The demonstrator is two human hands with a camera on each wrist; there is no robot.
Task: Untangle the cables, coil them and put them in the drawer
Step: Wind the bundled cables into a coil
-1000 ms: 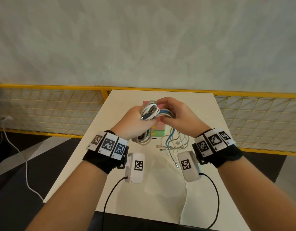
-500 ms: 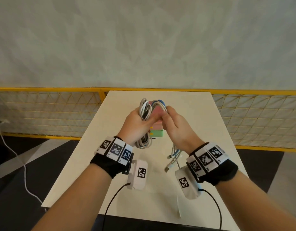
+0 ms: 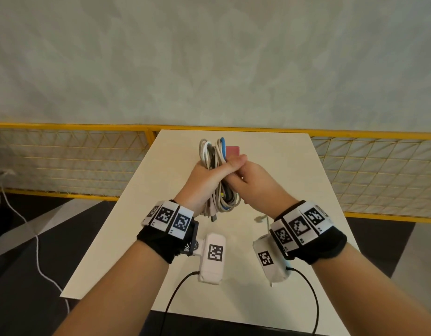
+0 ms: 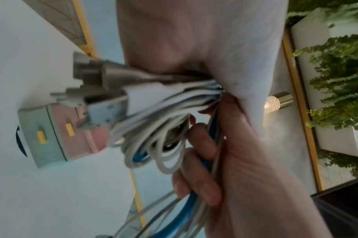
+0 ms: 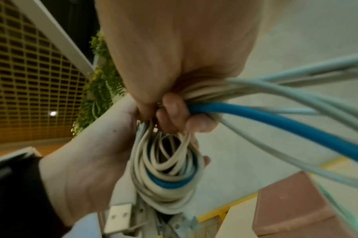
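Note:
A bundle of white, grey and blue cables (image 3: 213, 151) stands upright over the white table (image 3: 282, 161). My left hand (image 3: 207, 174) grips its middle, thumb across the front. My right hand (image 3: 248, 184) is pressed against it from the right, fingers curled round loose strands. In the right wrist view my fingers (image 5: 174, 112) clamp a blue cable (image 5: 276, 122) and white strands above the coil (image 5: 168, 177). USB plugs (image 4: 88, 69) stick out of the bundle's lower end. The pink and green drawer box (image 4: 58, 133) sits on the table just behind the hands, its pink top (image 3: 232, 150) showing.
One loose plug end (image 3: 259, 218) hangs by my right wrist. A yellow mesh fence (image 3: 64, 161) runs behind the table on both sides. A white cord (image 3: 27, 226) trails on the dark floor at the left. Planters with greenery (image 4: 337, 80) stand beyond.
The trailing strands that lay on the table have been drawn up into the bundle. Both hands moved away from me and the bundle turned upright, with my right hand tucked under the left thumb.

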